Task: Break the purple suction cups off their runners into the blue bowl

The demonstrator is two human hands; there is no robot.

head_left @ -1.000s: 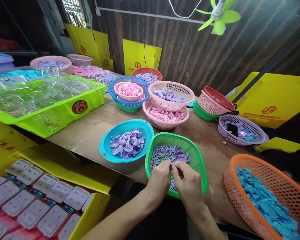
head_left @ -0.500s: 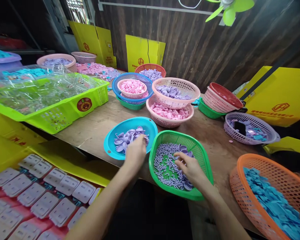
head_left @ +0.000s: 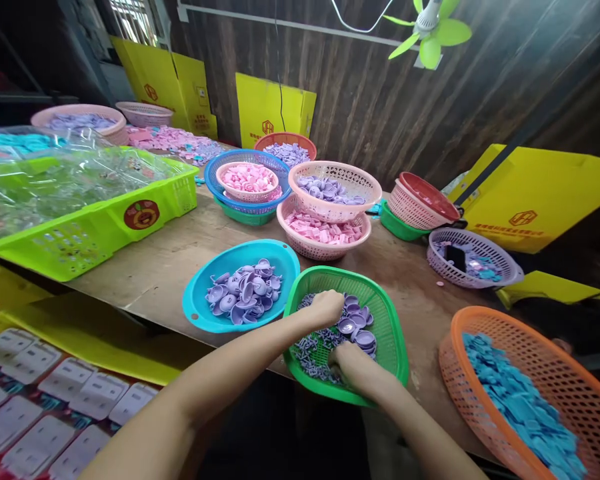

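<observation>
Purple hooks [head_left: 307, 348], long axes at mixed angles, around left hand [head_left: 329, 308] and right hand [head_left: 356, 365], both grasps unclear

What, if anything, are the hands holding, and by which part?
It cannot be told. The left hand and right hand are at the small purple hooks and purple cups in the green basket, but any hold is hidden.

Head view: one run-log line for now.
left hand: at green basket, grip hidden | right hand: same basket, by purple hooks, grip hidden | blue bowl: purple pieces, beside basket
</observation>
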